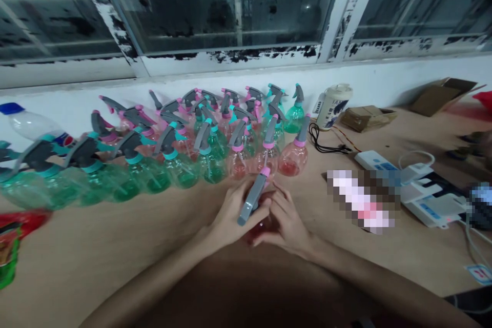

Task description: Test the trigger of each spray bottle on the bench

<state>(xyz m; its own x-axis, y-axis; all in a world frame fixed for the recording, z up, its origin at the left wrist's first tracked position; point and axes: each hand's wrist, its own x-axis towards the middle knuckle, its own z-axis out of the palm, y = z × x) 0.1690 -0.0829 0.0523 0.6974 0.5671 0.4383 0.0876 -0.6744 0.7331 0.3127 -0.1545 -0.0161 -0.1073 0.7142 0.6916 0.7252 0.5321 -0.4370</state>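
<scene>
Both my hands are wrapped round one pink spray bottle (252, 200) near the table's front edge. Its grey and pink trigger head points up and away from me. My left hand (234, 210) closes round the neck and head from the left, and my right hand (286, 220) grips the body from the right. Most of the reddish body is hidden behind my fingers. Just beyond stand pink spray bottles (294, 158) with grey triggers. Green spray bottles (148, 171) with teal collars line up to the left, with several more of both colours behind them.
A clear plastic bottle with a blue cap (31, 122) is at the far left, above a red and green packet (11, 246). To the right are a cup (334, 105), a black cable (326, 146), cardboard boxes (369, 118) and a white power strip (423, 197).
</scene>
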